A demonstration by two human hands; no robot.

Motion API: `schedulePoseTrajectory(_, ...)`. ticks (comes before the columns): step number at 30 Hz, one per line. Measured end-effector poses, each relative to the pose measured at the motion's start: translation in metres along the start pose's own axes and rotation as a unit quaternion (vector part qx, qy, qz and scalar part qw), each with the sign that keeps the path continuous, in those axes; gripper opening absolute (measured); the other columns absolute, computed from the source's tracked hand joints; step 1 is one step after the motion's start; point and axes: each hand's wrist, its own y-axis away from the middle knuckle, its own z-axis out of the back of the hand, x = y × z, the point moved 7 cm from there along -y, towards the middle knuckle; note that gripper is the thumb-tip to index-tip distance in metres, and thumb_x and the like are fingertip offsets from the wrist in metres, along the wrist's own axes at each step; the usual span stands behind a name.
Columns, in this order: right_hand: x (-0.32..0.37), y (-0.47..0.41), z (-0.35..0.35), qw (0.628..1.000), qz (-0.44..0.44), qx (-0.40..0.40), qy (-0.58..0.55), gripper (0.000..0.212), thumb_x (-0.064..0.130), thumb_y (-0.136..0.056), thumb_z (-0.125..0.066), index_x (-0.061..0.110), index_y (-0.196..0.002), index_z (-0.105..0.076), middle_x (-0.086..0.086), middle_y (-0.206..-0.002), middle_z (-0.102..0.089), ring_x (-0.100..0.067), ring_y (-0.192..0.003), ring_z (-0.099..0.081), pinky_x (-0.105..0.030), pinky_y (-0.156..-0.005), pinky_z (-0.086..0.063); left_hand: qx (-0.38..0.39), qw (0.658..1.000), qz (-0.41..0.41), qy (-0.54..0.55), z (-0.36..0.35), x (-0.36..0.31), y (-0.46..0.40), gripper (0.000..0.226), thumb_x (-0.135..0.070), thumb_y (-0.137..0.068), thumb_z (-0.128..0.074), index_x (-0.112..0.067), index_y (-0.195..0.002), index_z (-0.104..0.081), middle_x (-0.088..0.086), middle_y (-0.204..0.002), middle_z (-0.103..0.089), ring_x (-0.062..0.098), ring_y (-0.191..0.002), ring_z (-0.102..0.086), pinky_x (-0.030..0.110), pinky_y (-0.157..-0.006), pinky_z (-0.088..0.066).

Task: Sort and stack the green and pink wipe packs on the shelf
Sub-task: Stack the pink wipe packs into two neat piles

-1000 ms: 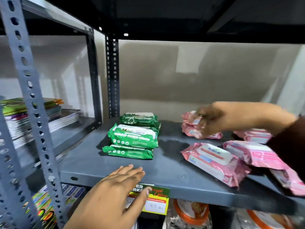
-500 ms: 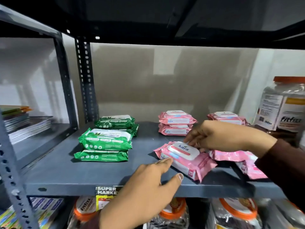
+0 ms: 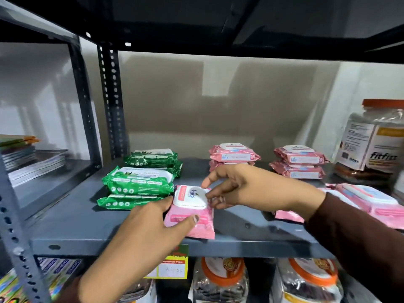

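A pink wipe pack [image 3: 192, 212] with a white lid lies near the front edge of the grey shelf [image 3: 87, 219]. My left hand [image 3: 150, 228] grips its left side, thumb on top. My right hand [image 3: 242, 186] holds its right edge by the lid with pinched fingers. Two stacks of green wipe packs sit to the left: a front stack [image 3: 137, 182] and a rear stack [image 3: 153, 158]. Two pink stacks stand at the back, one in the middle [image 3: 234, 153] and one further right [image 3: 299, 160]. Loose pink packs [image 3: 371, 200] lie at the right, partly hidden by my right sleeve.
A clear jar with an orange lid [image 3: 371, 138] stands at the far right of the shelf. Books [image 3: 26, 158] are piled on the neighbouring shelf to the left. Jars [image 3: 220, 278] and a price tag [image 3: 172, 267] sit below. A perforated steel post [image 3: 112, 101] rises at the back left.
The pink pack has slid left towards the green stacks and turned lengthwise. My left hand has come up and closed on it. My right hand moved with it.
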Motion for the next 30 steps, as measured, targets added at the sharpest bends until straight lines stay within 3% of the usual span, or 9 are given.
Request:
schedulePoseTrajectory(3, -0.001, 0.015, 0.043, 0.997, 0.03, -0.046, 0.06, 0.039, -0.017, -0.088, -0.055, 0.016, -0.107, -0.065, 0.001, -0.11, -0.073, -0.011, -0.106, -0.07, -0.029, -0.096, -0.053, -0.044, 0.999, -0.012, -0.026, 0.005, -0.001, 0.002, 0.044, -0.059, -0.075, -0.063, -0.041, -0.115, -0.061, -0.038, -0.057, -0.06, -0.011, -0.059, -0.057, 0.005, -0.048, -0.038)
schedulePoseTrajectory(6, -0.017, 0.046, 0.114, 0.971, -0.004, -0.161, 0.177, 0.044, -0.017, -0.083, -0.059, 0.022, -0.097, -0.069, -0.006, -0.106, -0.077, -0.025, -0.103, -0.071, -0.039, -0.092, -0.056, -0.102, 0.99, -0.029, -0.098, 0.01, -0.008, 0.006, 0.049, -0.058, -0.078, -0.059, -0.037, -0.122, -0.059, -0.014, -0.062, -0.061, 0.005, -0.063, -0.053, 0.004, -0.049, -0.035)
schedulePoseTrajectory(8, -0.038, 0.064, 0.14, 0.953, -0.063, -0.151, 0.255, 0.048, -0.015, -0.079, -0.063, 0.03, -0.094, -0.071, -0.005, -0.102, -0.078, -0.023, -0.096, -0.073, -0.036, -0.087, -0.058, -0.121, 0.986, -0.045, -0.101, 0.011, -0.016, 0.007, 0.047, -0.054, -0.08, -0.059, -0.035, -0.124, -0.058, -0.017, -0.091, -0.07, 0.003, -0.068, -0.051, 0.001, -0.057, -0.038)
schedulePoseTrajectory(12, -0.074, 0.075, 0.149, 0.94, -0.155, -0.114, 0.28, 0.047, -0.003, -0.073, -0.075, 0.04, -0.091, -0.072, 0.003, -0.098, -0.078, -0.017, -0.086, -0.074, -0.033, -0.08, -0.059, -0.119, 0.983, -0.069, -0.122, 0.004, -0.024, 0.002, 0.06, -0.058, -0.081, -0.053, -0.031, -0.134, -0.052, -0.019, -0.139, -0.049, 0.007, -0.123, -0.05, 0.019, -0.097, -0.036)
schedulePoseTrajectory(16, -0.076, 0.062, 0.131, 0.92, -0.142, -0.043, 0.363, 0.072, 0.004, -0.073, -0.079, 0.047, -0.126, -0.057, 0.02, -0.129, -0.061, -0.004, -0.114, -0.06, -0.024, -0.096, -0.05, -0.096, 0.984, -0.081, -0.126, -0.01, -0.028, -0.007, 0.059, -0.057, -0.08, -0.053, -0.03, -0.132, -0.054, -0.017, -0.141, -0.048, 0.005, -0.126, -0.047, 0.019, -0.102, -0.031)
schedulePoseTrajectory(20, -0.076, 0.051, 0.121, 0.924, -0.135, 0.044, 0.355, 0.087, 0.002, -0.073, -0.077, 0.059, -0.131, -0.047, 0.026, -0.141, -0.05, 0.001, -0.13, -0.045, -0.013, -0.101, -0.039, -0.089, 0.981, -0.101, -0.14, -0.02, -0.031, -0.012, 0.06, -0.057, -0.081, -0.052, -0.028, -0.133, -0.053, -0.017, -0.143, -0.045, 0.002, -0.131, -0.04, 0.014, -0.105, -0.023)
schedulePoseTrajectory(24, -0.07, 0.038, 0.111, 0.944, -0.108, 0.069, 0.303, 0.072, 0.003, -0.079, -0.076, 0.041, -0.135, -0.053, 0.018, -0.137, -0.056, 0.002, -0.125, -0.05, 0.006, -0.082, -0.035, -0.099, 0.978, -0.109, -0.146, -0.019, -0.031, -0.012, 0.06, -0.059, -0.081, -0.051, -0.029, -0.132, -0.054, -0.017, -0.142, -0.046, 0.001, -0.132, -0.039, 0.013, -0.104, -0.022)
schedulePoseTrajectory(27, -0.067, 0.023, 0.102, 0.955, -0.078, 0.043, 0.283, 0.063, 0.011, -0.083, -0.076, 0.031, -0.138, -0.053, 0.013, -0.133, -0.058, 0.017, -0.09, -0.061, 0.002, -0.07, -0.041, -0.103, 0.978, -0.103, -0.153, -0.017, -0.033, -0.011, 0.059, -0.061, -0.08, -0.05, -0.031, -0.131, -0.055, -0.017, -0.142, -0.047, 0.002, -0.131, -0.04, 0.017, -0.104, -0.028)
schedulePoseTrajectory(30, -0.069, 0.008, 0.092, 0.968, -0.051, 0.013, 0.246, 0.053, 0.027, -0.08, -0.079, 0.033, -0.129, -0.059, 0.009, -0.124, -0.066, -0.002, -0.103, -0.064, -0.011, -0.083, -0.048, -0.109, 0.977, -0.102, -0.152, -0.016, -0.034, -0.011, 0.06, -0.062, -0.08, -0.049, -0.031, -0.131, -0.055, -0.017, -0.142, -0.047, 0.003, -0.13, -0.041, 0.019, -0.104, -0.031)
